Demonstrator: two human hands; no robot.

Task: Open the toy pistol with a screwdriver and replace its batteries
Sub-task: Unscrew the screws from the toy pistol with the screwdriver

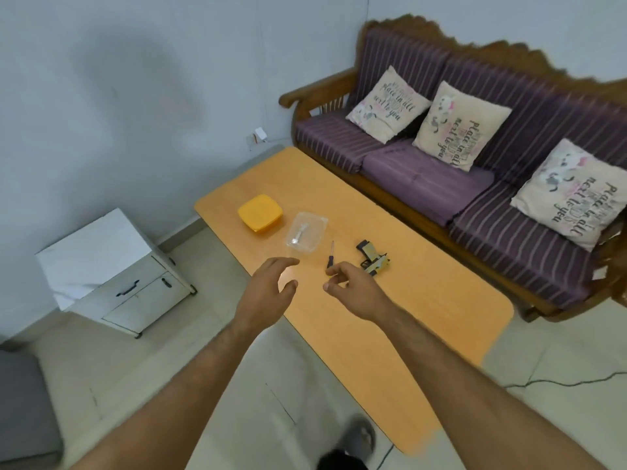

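Yellow toy pistol (pixel 373 257) just beyond right hand (pixel 353 288) fingers

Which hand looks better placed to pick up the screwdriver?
Probably the right hand: its fingertips hover just beside the screwdriver handle, while the left hand is farther off, nearer the clear tub.

orange table (pixel 424 300), yellow lid (pixel 260 212), purple-striped sofa (pixel 509 232)

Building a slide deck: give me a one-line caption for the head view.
Both empty hands, left hand and right hand, reach toward the screwdriver and toy pistol on the orange table.
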